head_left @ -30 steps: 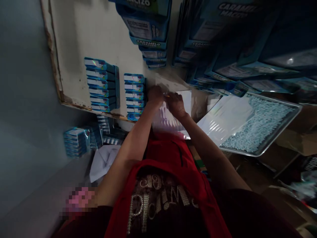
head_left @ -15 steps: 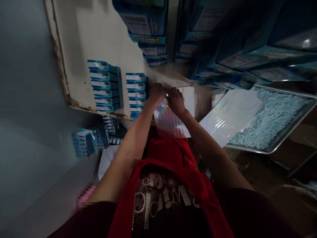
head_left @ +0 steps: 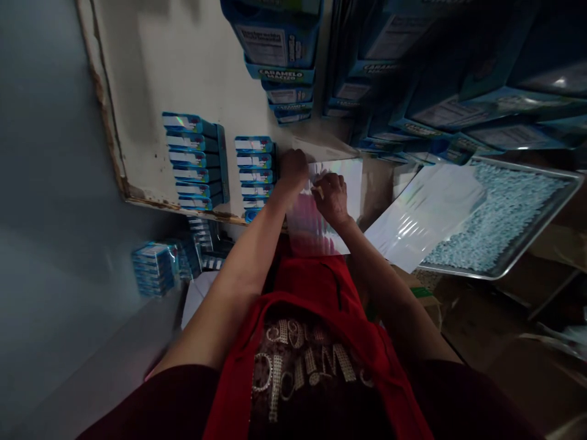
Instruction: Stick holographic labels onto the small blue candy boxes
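A shiny white sheet with rainbow glints and reddish reflections lies at the table's edge in front of me. My left hand is at its upper left, beside a row of small blue boxes with pale strips on their ends. Its fingers are curled, and whatever they hold is hidden. Over the sheet's middle is my right hand, thumb and fingers bent together toward the left. Anything between those fingertips is too small to make out.
Another row of blue boxes stands farther left on the white table. Large blue cartons are stacked at the back and right. A metal tray of pale blue pieces, partly under white sheets, is at right. Wrapped boxes sit lower left.
My hands were together at the top of the sheet and have parted. The right hand has moved right and toward me; the left has stayed near the boxes.
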The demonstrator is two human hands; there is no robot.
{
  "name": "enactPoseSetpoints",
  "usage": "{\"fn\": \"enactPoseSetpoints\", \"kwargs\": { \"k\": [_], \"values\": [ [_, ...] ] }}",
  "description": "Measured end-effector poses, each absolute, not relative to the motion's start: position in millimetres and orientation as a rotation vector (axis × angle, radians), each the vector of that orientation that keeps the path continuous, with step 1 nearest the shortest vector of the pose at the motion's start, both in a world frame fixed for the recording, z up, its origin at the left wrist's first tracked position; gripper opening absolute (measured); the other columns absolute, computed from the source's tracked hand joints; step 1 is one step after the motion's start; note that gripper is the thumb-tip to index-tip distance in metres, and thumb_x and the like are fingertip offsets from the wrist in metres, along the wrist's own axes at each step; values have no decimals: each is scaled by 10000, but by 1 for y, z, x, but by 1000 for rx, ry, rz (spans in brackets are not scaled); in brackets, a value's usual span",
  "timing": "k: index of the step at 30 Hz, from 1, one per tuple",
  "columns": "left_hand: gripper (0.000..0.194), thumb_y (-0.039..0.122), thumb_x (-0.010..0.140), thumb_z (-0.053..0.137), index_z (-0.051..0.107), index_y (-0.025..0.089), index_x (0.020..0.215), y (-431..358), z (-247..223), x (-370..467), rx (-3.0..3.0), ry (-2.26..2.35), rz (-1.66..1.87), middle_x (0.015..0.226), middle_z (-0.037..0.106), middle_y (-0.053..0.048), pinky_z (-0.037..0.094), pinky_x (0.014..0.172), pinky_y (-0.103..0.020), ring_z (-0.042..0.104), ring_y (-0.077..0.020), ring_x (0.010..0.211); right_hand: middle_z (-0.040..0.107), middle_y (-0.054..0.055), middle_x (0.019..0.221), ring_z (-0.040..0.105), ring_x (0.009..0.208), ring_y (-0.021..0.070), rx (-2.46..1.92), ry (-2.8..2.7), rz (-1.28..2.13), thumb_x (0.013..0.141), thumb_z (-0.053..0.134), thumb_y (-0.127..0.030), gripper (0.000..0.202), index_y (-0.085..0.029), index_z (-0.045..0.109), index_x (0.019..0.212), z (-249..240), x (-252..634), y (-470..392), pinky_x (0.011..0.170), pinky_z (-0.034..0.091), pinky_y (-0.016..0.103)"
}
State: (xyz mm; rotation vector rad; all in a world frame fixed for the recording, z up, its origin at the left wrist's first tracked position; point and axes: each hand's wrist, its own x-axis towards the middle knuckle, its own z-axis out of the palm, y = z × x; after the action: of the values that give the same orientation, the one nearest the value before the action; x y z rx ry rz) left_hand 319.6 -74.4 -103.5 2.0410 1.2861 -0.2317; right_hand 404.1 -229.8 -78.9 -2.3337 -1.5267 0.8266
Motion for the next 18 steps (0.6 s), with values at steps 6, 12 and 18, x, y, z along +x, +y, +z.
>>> {"fn": "enactPoseSetpoints", "kwargs": {
  "k": [6, 12, 18],
  "values": [
    [441, 48, 1034, 399, 734, 152, 1302, -80, -54, 318, 2098, 1268, -165, 1495, 631, -241, 421, 1244, -579, 557, -381, 1455, 714, 142, 1154, 606, 1135, 351, -2484, -1208, 759, 967, 661, -298, 135, -243, 769, 1026, -22, 388, -272, 990, 524, 519],
    [291, 397, 1089, 585, 767, 202, 973, -136, 11, 246, 1412, 1184, 228, 989, 776, -114, 598, 984, -408, 763, -271, 1031, 721, 47, 964, 647, 905, 240, -2129, -581, 1055, 882, 782, -396, 154, -252, 743, 921, 59, 372, -299, 877, 531, 407],
    [545, 671, 886, 821, 769, 166, 1084, -171, 31, 195, 403, 995, 81, 1040, 801, -138, 642, 848, -378, 782, -229, 918, 692, -9, 839, 575, 781, 170, -1788, -232, 1370, 815, 895, -482, 283, -250, 734, 835, 99, 353, -297, 725, 474, 310]
  ]
}}
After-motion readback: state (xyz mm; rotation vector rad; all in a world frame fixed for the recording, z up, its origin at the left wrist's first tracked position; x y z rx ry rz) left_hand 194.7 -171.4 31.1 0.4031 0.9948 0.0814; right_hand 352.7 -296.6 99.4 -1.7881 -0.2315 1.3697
